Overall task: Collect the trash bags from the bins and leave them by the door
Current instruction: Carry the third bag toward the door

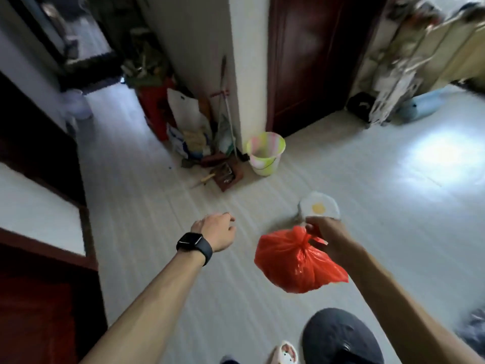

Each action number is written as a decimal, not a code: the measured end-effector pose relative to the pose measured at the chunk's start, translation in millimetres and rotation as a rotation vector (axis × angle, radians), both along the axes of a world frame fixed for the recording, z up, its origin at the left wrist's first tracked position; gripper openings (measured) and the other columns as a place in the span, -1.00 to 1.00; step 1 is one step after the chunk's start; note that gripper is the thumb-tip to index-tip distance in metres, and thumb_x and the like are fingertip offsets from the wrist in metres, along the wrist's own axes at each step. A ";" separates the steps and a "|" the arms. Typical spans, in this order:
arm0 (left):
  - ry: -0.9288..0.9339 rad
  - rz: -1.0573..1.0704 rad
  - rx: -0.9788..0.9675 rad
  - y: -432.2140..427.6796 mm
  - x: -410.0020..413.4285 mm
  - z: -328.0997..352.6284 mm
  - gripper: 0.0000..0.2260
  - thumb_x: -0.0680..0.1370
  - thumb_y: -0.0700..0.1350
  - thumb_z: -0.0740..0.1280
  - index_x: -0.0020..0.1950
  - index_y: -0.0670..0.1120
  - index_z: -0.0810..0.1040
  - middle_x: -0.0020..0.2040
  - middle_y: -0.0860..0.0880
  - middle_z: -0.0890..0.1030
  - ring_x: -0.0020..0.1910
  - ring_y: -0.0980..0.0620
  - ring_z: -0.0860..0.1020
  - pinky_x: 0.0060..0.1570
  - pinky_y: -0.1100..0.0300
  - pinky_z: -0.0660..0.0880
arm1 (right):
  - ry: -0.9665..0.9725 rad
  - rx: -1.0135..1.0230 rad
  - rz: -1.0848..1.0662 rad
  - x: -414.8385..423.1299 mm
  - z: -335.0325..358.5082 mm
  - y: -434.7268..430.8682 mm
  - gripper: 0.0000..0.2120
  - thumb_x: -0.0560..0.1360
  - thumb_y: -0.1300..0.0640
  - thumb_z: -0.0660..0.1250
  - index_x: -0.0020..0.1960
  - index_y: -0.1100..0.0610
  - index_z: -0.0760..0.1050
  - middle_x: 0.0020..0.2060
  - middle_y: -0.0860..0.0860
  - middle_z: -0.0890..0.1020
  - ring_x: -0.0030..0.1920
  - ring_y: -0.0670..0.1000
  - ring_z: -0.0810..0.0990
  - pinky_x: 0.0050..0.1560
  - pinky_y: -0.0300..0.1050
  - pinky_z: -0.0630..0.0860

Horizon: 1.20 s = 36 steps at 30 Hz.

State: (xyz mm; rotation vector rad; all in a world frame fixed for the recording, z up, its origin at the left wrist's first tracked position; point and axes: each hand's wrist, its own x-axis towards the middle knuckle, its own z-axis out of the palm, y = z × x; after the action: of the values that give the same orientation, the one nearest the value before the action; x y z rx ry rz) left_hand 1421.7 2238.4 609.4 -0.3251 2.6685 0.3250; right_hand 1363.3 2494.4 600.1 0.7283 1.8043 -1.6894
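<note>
A: Well, the right hand (324,232) is pinched on the knotted neck of the red bag (296,261), which hangs clear of the floor, in front of the knee.

B: And the left hand (216,231)?

A: Holding nothing, fingers loosely curled, watch (194,245) on the wrist.

B: How will the bag handle?

A: Soft and thin, I'd judge, lightish, since it swings out sideways. The knot is the sound place to hold; the film below (crinkled, slippery-looking) could tear.

B: Room to move?

A: The pale floor (393,193) is open ahead and to the right. A striped bin (265,153) stands at the wall corner, beside the dark door (309,61). Clutter (204,143) crowds the corner left of the bin, and a small white thing (319,207) lies just beyond the right hand.
</note>
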 end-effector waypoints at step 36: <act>0.200 -1.039 0.072 707.5 -668.1 69.6 -0.64 0.57 0.13 0.20 0.35 0.13 0.45 0.24 0.04 0.60 0.24 -0.05 0.53 0.21 0.03 0.45 | 0.397 0.265 -0.841 -384.3 80.2 641.2 -0.74 0.55 -0.02 0.37 -0.11 0.18 0.63 -0.33 0.04 0.59 -0.26 0.00 0.53 -0.21 -0.10 0.43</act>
State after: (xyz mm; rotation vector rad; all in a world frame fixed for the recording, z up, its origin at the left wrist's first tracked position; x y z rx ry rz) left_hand 753.6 2945.9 679.0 1.1286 2.5915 0.1112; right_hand 979.1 3135.7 680.3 1.5127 2.1898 -2.2498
